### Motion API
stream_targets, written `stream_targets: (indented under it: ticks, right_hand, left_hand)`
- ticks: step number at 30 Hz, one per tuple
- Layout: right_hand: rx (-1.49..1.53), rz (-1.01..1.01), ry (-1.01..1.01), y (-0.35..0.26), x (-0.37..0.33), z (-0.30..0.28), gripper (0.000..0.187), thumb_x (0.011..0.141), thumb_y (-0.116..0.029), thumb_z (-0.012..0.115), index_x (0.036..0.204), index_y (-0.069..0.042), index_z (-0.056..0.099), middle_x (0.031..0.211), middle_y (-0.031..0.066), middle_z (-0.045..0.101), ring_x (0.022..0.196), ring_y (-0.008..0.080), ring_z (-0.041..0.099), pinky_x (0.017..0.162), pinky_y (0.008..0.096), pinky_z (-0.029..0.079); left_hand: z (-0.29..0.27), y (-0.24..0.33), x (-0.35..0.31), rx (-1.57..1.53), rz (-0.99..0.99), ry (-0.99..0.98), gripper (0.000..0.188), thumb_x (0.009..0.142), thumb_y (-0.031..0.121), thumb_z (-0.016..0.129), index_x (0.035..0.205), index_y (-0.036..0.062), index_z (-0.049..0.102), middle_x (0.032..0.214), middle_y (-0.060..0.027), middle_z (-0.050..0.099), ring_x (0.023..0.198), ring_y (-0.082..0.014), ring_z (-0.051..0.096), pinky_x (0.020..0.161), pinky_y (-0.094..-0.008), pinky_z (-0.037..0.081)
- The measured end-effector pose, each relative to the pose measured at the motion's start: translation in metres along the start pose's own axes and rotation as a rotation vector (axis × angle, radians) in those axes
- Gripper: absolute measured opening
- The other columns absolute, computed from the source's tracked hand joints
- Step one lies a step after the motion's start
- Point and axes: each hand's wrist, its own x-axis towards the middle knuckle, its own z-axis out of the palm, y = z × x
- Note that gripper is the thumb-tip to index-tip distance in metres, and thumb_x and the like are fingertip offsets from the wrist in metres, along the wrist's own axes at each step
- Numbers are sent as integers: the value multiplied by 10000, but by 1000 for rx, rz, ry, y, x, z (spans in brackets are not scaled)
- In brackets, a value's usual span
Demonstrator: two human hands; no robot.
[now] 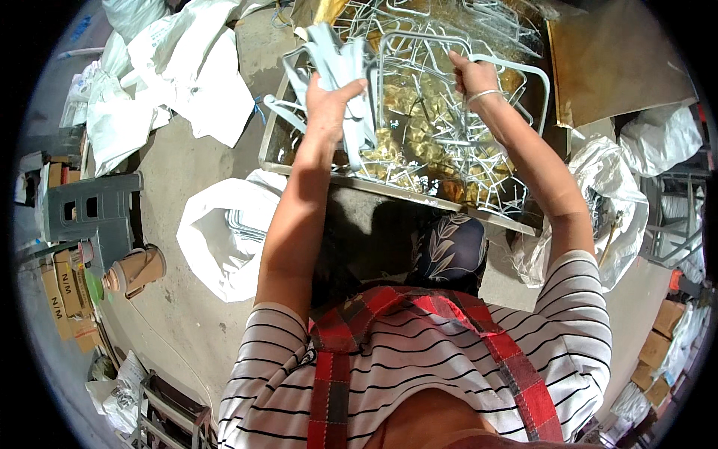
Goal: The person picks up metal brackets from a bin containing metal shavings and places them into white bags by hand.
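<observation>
My left hand (327, 105) is closed round a bundle of flat, light grey bent strips (354, 75). They stand up over the left side of a shallow metal tray, whose near rim (396, 191) runs in front of me. My right hand (476, 77) is closed, over the tray's right half, on a bent light grey bar (529, 67) that curves off to the right and down. Another grey U-shaped frame (419, 34) stands just left of that hand. Beneath both lie tangled thin white branching pieces (490, 176) over a yellowish, shiny tray bottom.
A rolled-open white sack (206, 236) with grey bent pieces (245, 224) inside stands to the left of my knees. Another sack (621, 194) is at the right. White sacks (187, 71) lie far left, near a grey plastic stool (93, 213) and a brown jug (138, 269). A brown board (617, 63) leans beside the tray.
</observation>
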Motion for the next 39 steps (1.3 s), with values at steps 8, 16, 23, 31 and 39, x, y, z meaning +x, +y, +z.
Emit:
stream_targets:
  ticks: [8,16,23,31,39]
  right_hand:
    - [492,144,-364,-9,-48,86,358,808,-268,602,939,63,567,894,136,605,755,196,573,668,310,459]
    - [500,372,-473,-19,-57,97,440,923,-372,317,1070,-9,517,1026,136,575,894,235,567,810,342,441]
    - [-37,73,-487,-24,-31,49,445,809,-363,574,977,49,568,965,135,576,884,183,550,702,304,495]
    - [347,813,-711,51,-87,-10,1114,657,-657,570,1320,83,67,1045,308,468,955,387,527,742,491,488]
    - [819,612,-530,36,-67,41,326,828,-280,521,1051,-45,489,956,178,534,822,341,561,675,505,497]
  left_hand:
    - [27,-16,-17,-180,-84,-211,408,690,-41,643,1061,-6,479,941,-106,585,853,-199,582,751,-322,486]
    - [30,-30,-20,-55,-26,-109,462,648,-74,665,1062,-8,472,926,-105,587,829,-202,586,723,-318,492]
    - [12,-11,-9,-250,-77,85,385,627,-101,653,976,-20,510,858,-122,601,759,-216,603,660,-327,507]
    - [-8,-2,1,-433,-97,43,208,757,171,626,859,5,552,753,-109,593,695,-231,588,665,-379,491]
    - [5,-12,-10,-784,-34,-322,622,682,135,659,1218,47,357,687,-9,440,618,-152,433,863,-442,404]
